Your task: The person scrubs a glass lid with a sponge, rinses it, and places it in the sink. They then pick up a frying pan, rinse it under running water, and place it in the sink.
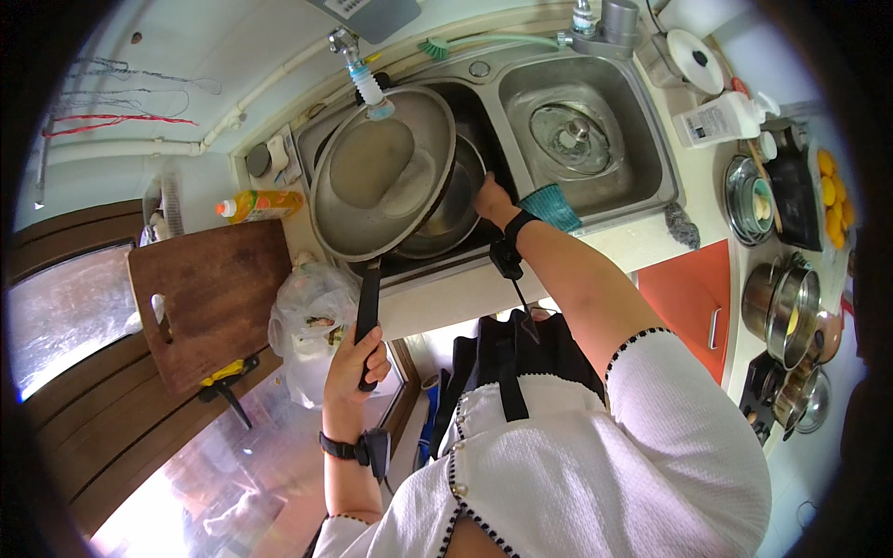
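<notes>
My left hand (359,363) is closed around the black handle of a large frying pan (432,139), which is tilted over the left sink basin below the faucet (363,77). Cloudy liquid lies in the pan. Partly beneath it, a metal bowl or second pan (457,202) rests in the dark basin. At that vessel's right rim is my right hand (494,199), its fingers bent; whether they grip the rim is not clear. A teal cloth (551,207) hangs over the sink's front edge beside my right wrist.
The right basin (649,167) holds a glass lid (575,138). A wooden cutting board (216,293), an orange detergent bottle (268,206) and a plastic bag (303,370) are at the left. On the right counter stand a white pump bottle (718,124), bowls and pots (760,293).
</notes>
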The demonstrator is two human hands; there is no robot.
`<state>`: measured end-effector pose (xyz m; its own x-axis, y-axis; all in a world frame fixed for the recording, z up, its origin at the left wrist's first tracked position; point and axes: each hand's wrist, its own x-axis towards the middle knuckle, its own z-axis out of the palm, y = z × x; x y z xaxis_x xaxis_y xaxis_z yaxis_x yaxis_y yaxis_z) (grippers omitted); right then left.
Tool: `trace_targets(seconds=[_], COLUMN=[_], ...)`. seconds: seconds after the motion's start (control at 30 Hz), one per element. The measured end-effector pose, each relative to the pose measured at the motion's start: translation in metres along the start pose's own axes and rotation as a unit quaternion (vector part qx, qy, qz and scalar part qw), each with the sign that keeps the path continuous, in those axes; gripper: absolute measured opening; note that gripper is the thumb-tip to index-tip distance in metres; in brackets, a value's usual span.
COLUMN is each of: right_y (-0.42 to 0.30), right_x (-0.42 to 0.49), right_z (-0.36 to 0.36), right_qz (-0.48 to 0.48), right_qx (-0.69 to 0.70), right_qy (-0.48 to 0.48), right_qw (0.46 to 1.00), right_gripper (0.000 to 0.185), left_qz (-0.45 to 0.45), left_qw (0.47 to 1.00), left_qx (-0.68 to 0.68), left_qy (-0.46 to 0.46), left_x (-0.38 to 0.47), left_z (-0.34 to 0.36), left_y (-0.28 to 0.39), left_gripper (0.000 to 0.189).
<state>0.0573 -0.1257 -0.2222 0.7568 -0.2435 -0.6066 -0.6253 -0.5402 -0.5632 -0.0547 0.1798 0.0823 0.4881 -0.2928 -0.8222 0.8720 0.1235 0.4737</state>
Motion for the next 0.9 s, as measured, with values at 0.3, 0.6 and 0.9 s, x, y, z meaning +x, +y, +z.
trace_targets(seconds=[0.3,0.6,0.9], right_y=[-0.025,-0.055,-0.093], right_x=[-0.035,-0.037,-0.060], right_z=[-0.043,-0.062,-0.081], right_qz=[-0.015,-0.019,-0.114], right_qx=[-0.021,-0.045,-0.145], right_qy=[0.016,0.044,0.102], right_qw=[1.000,0.998,0.977], right_gripper=[0.076,0.062,0.060], left_qz=[0.016,0.010,-0.004], left_qw=[1.000,0.998,0.986], left_qx=[0.005,-0.051,-0.137], left_qy=[-0.007,-0.037,-0.095], left_x=[0.006,0.016,0.026], left_z=[0.001,0.003,-0.008], left_y=[-0.004,-0.012,-0.025], left_gripper=[0.022,0.027,0.033])
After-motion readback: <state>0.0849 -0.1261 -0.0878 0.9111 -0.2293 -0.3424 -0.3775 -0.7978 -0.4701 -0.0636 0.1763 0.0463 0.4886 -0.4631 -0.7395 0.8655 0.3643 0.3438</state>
